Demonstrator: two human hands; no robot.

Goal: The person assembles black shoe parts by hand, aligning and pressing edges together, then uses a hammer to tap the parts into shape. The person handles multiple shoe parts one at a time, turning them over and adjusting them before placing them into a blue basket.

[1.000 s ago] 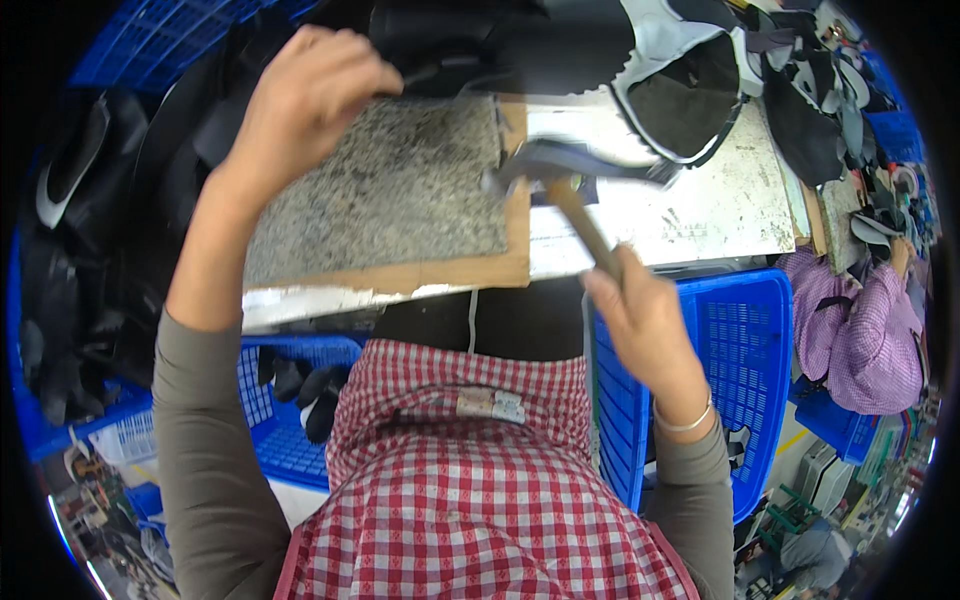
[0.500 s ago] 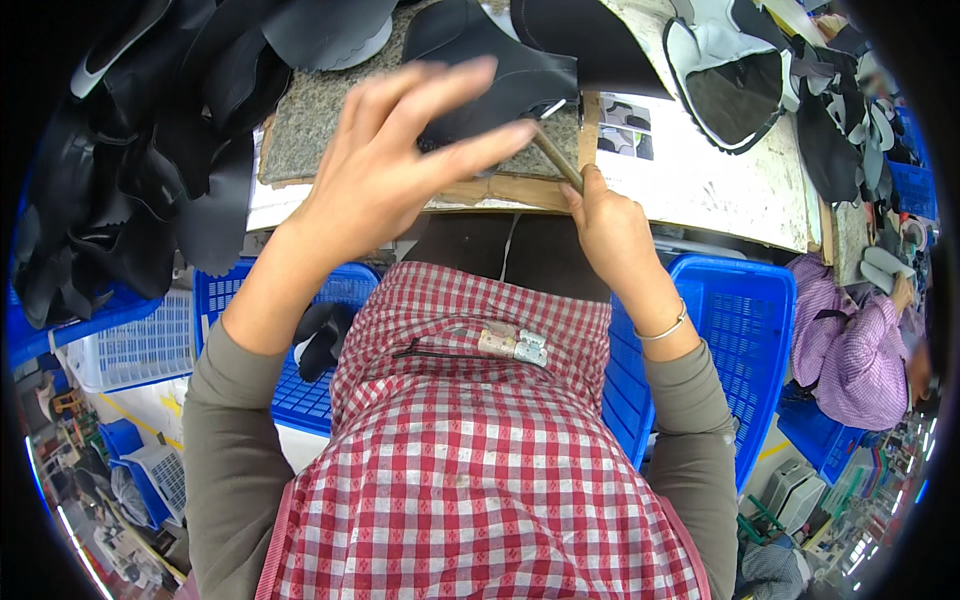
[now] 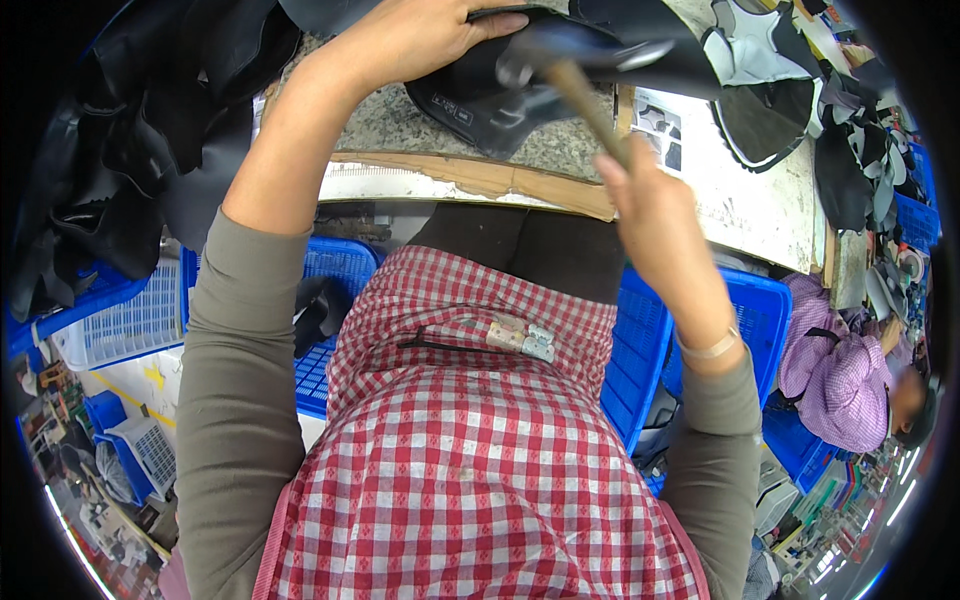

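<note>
My right hand grips a hammer by its wooden handle. The metal head, blurred by motion, is over a black leather piece that lies on a speckled stone slab. At the piece's far edge, my left hand pinches the leather with the thumb on top; its other fingers are partly hidden. Whether the hammer head touches the leather I cannot tell.
Dark leather pieces are heaped at the left. Black-and-white cut parts and a printed sheet lie on the right of the table. Blue crates stand below. A person in a purple checked top sits at far right.
My left hand, spread above the slab before, has moved up and closed on the leather. My right hand has shifted right with the hammer; its head is higher. The leather lies differently.
</note>
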